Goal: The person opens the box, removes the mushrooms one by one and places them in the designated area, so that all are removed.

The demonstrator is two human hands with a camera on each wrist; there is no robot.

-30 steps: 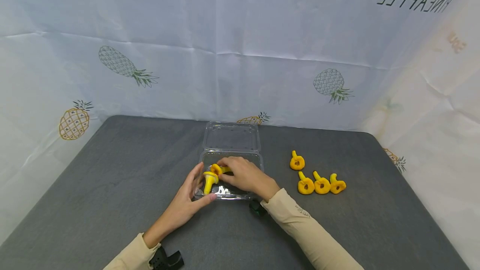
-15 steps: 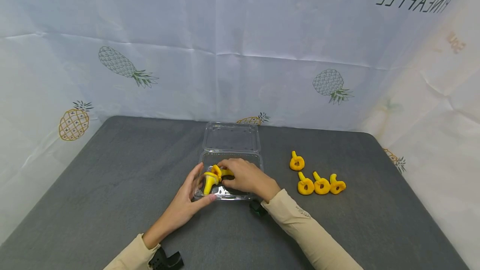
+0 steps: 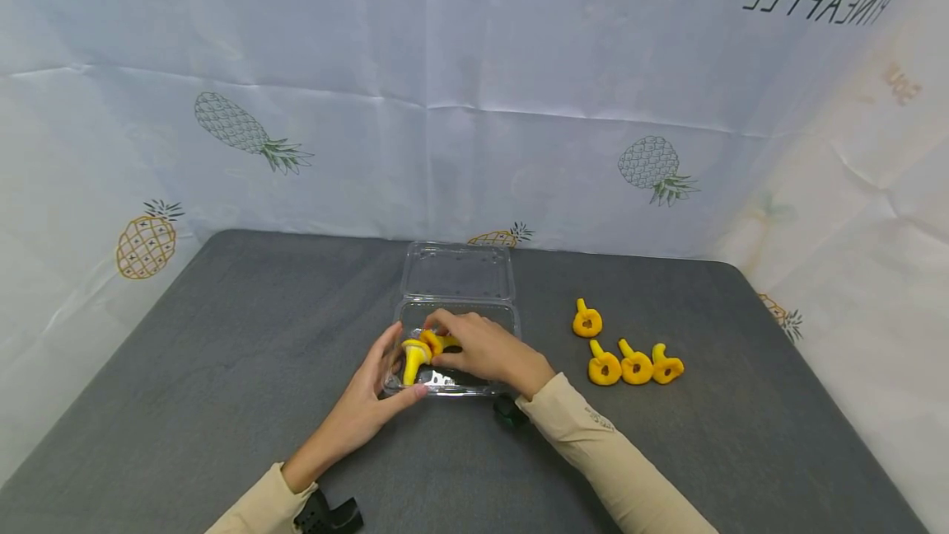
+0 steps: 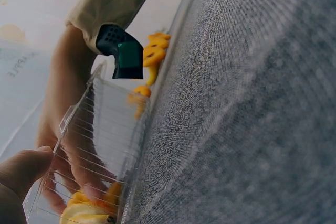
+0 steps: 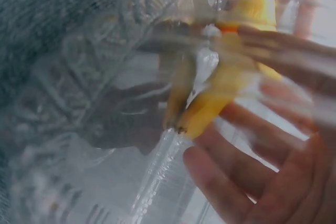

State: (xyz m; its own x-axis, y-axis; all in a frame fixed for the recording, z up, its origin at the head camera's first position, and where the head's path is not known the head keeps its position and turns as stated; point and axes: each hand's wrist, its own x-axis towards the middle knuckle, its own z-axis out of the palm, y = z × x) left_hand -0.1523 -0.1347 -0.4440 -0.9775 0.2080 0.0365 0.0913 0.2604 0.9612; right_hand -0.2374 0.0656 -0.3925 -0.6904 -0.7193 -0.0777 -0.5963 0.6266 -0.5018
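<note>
Yellow pieces are pinched inside the clear box by the right hand; its left edge is touched by the relaxed left hand; bare counter surrounds.

The clear glossy plastic box sits on a matt, rough-woven grey cloth table.
</note>
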